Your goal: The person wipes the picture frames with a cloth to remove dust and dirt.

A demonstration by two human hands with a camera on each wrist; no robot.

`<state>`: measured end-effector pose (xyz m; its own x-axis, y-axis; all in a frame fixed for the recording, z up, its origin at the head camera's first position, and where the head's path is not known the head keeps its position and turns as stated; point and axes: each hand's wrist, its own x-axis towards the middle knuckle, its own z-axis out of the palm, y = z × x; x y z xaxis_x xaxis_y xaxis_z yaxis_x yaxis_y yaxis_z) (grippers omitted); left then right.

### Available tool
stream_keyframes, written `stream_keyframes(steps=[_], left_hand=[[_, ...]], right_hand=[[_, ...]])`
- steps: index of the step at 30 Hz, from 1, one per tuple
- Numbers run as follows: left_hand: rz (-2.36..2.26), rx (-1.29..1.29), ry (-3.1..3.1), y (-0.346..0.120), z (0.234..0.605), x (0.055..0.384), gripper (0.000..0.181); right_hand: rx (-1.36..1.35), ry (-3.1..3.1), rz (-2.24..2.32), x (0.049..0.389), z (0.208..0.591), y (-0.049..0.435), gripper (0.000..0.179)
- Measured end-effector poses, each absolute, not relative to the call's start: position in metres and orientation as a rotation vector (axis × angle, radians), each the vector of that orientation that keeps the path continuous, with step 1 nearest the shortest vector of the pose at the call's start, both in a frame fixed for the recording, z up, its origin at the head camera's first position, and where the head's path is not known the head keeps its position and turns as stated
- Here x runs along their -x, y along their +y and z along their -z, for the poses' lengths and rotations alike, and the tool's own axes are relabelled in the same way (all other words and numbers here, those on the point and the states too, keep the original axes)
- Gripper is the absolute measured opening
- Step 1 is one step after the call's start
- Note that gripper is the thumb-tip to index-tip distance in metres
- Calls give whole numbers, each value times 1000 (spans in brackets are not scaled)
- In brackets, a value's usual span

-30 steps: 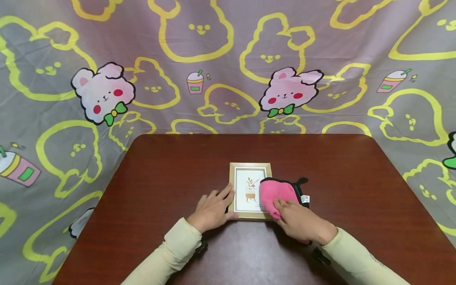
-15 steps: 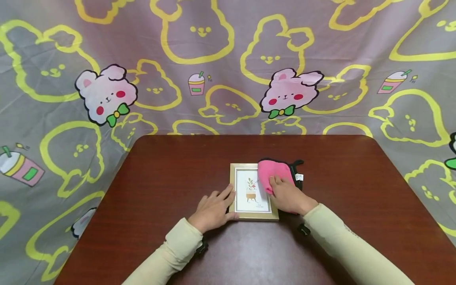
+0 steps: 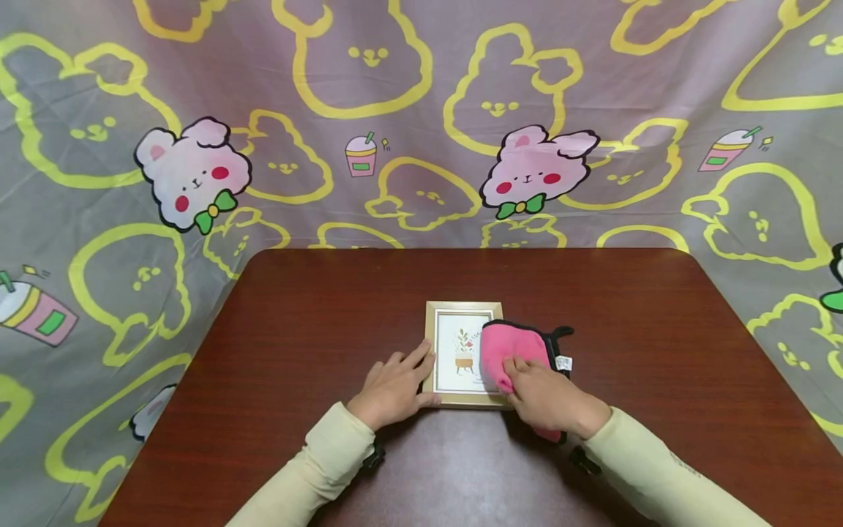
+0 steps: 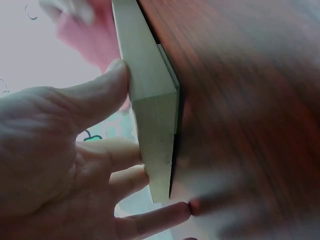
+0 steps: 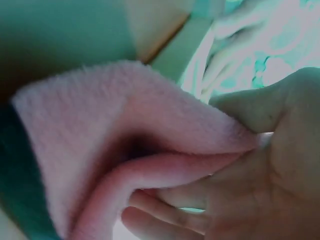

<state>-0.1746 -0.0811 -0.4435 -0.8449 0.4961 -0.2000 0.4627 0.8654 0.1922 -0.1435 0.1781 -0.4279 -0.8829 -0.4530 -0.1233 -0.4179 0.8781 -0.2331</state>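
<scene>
A picture frame [image 3: 431,380] with a light wooden border and a potted-plant print lies flat on the dark red-brown table. My left hand [image 3: 388,391] rests at its near left corner, fingers extended along the left side and thumb on the near edge. In the left wrist view the thumb [image 4: 95,95] touches the wooden edge. My right hand [image 3: 546,395] pinches a folded pink cloth [image 3: 510,348] with black trim, a black loop and a white tag. The cloth covers the right part of the picture. Fleecy folds of it run between the thumb and fingers in the right wrist view.
Around the hands, the glossy tabletop [image 3: 329,307] extends to rounded far corners. A grey curtain [image 3: 421,132] printed with cartoon rabbits and yellow outlines hangs behind the table and at both sides.
My right hand slid the cloth up toward the frame's far right corner, then back down toward the near right. The left hand stays in place at the frame's corner.
</scene>
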Motion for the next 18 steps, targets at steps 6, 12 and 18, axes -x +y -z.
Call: stream_keyframes(steps=[6, 12, 18], left_hand=[[-200, -718, 2792, -80, 444, 175, 75], [-189, -715, 2797, -80, 446, 175, 75], [-196, -720, 2783, -80, 446, 174, 75]], right_hand=[[537, 2909, 301, 197, 436, 175, 54], [539, 2919, 308, 186, 437, 174, 55], [649, 2885, 275, 130, 428, 175, 53]])
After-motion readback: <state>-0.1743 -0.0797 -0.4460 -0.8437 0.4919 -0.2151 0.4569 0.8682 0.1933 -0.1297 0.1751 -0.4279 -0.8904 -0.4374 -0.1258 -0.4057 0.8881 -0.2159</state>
